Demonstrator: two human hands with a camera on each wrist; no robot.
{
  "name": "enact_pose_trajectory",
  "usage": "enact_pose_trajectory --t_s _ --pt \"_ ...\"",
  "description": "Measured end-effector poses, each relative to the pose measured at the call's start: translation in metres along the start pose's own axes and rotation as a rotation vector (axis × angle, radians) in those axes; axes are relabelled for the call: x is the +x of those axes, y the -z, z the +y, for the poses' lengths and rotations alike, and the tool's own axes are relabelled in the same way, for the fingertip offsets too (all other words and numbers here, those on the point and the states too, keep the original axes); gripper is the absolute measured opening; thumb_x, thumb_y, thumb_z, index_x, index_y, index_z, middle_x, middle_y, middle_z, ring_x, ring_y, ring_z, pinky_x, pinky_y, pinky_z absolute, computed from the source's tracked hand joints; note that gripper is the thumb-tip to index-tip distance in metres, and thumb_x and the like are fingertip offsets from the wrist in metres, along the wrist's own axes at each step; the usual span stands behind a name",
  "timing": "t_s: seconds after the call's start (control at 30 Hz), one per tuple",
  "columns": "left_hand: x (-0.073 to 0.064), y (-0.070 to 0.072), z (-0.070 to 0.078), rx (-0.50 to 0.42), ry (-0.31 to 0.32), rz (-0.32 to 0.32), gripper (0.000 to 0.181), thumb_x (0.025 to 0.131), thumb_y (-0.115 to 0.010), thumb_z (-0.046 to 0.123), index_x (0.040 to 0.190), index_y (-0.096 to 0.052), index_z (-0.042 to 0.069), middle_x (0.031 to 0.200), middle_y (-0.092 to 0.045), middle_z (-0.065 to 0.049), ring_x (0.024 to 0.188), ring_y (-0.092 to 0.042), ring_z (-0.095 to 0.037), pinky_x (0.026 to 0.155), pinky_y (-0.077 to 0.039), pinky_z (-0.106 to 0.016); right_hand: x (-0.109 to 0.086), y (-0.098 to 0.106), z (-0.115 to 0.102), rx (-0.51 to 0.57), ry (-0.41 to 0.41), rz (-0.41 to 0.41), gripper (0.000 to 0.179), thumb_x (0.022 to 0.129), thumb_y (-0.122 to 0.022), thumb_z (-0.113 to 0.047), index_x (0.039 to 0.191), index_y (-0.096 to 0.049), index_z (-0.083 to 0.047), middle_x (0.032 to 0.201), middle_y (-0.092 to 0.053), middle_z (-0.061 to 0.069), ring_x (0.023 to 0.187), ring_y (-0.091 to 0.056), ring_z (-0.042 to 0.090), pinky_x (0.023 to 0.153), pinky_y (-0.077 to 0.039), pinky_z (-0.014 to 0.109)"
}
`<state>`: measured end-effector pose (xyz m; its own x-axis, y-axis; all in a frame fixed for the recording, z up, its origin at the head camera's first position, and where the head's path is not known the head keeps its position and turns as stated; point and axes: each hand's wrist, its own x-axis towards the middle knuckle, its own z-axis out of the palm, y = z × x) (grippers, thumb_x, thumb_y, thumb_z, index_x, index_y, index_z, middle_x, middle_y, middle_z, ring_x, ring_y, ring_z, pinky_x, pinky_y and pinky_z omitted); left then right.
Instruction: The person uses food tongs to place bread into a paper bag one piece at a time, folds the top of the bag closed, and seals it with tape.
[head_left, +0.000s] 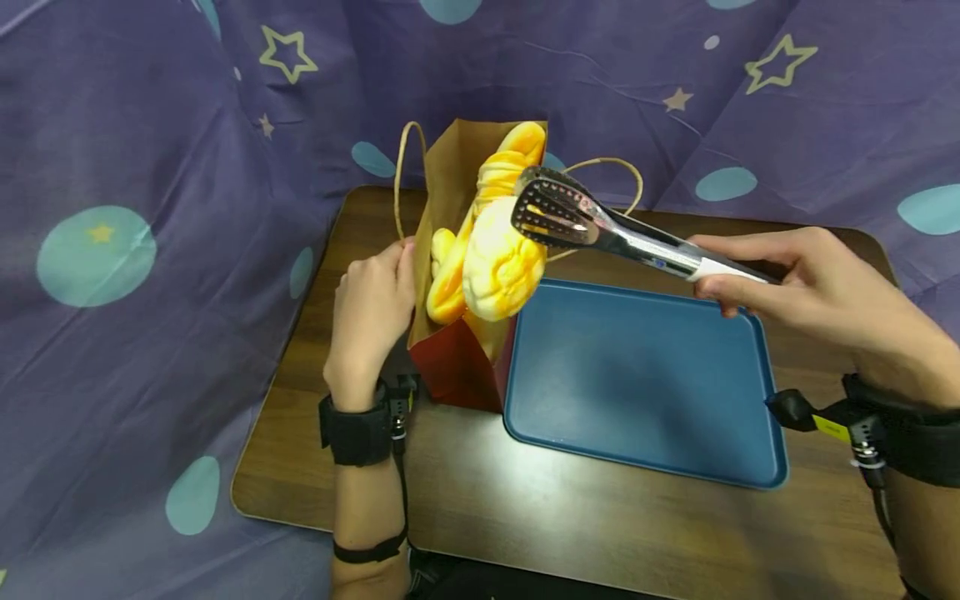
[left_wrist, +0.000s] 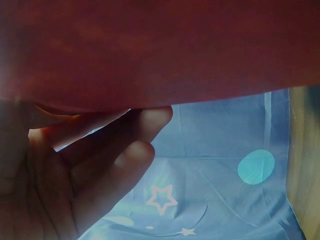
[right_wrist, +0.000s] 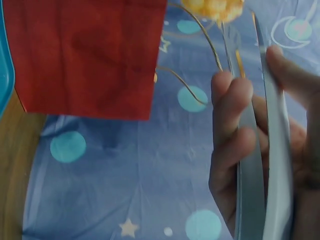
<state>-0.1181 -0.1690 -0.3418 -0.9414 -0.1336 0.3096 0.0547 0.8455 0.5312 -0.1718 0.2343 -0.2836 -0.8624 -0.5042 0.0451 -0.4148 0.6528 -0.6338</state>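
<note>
A red paper bag (head_left: 454, 367) with a brown inside stands upright, bread pieces showing at its mouth. My left hand (head_left: 372, 304) grips the bag's left rim; in the left wrist view its fingers (left_wrist: 132, 165) lie along the red side. My right hand (head_left: 802, 279) holds metal tongs (head_left: 637, 242) by the white handle. Their slotted head overlaps a round bread bun (head_left: 504, 262) in the head view, and a twisted bread (head_left: 513, 162) lies behind. In the right wrist view the tong arms stand slightly apart. Whether they touch the bun, I cannot tell.
A blue tray (head_left: 637, 375) lies on the wooden table (head_left: 480, 500), right of the bag. Two cord handles stick out at the bag's sides, one loop (head_left: 401, 167) on the left. A purple patterned cloth (head_left: 150, 375) hangs around the table.
</note>
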Motion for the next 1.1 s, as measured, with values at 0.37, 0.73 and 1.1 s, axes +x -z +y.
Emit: enact_pose_trajectory --t_s 0.37,0.73,1.1 --pt "0.0 0.0 0.0 0.01 -0.001 0.007 0.039 0.11 -0.039 0.028 0.107 -0.07 0.003 0.059 -0.036 -0.002 0.049 -0.036 -0.021 0.046 -0.031 -0.038 0.022 -0.022 -0.011 0.002 0.007 -0.04 0.046 0.096 -0.071 -0.02 0.14 -0.061 -0.015 0.074 -0.065 0.0 0.051 -0.047 0.011 0.043 -0.026 0.031" --pt "0.0 -0.001 -0.002 0.024 0.01 0.02 0.039 0.11 -0.041 0.029 0.113 -0.072 0.005 0.061 -0.041 -0.005 0.058 -0.052 -0.031 0.054 -0.044 -0.049 0.03 -0.036 -0.02 -0.043 0.02 -0.048 0.052 0.094 -0.073 -0.027 0.143 -0.058 -0.016 0.075 -0.068 0.001 0.061 -0.061 0.01 0.045 -0.036 0.028" --pt "0.004 0.0 -0.003 0.025 0.001 -0.016 0.04 0.11 -0.041 0.029 0.122 -0.07 0.005 0.067 -0.055 -0.012 0.067 -0.063 -0.036 0.058 -0.048 -0.051 0.011 -0.034 -0.014 0.129 -0.025 0.163 0.05 0.093 -0.074 -0.013 0.14 -0.06 -0.017 0.08 -0.069 -0.005 0.062 -0.059 0.009 0.047 -0.037 0.026"
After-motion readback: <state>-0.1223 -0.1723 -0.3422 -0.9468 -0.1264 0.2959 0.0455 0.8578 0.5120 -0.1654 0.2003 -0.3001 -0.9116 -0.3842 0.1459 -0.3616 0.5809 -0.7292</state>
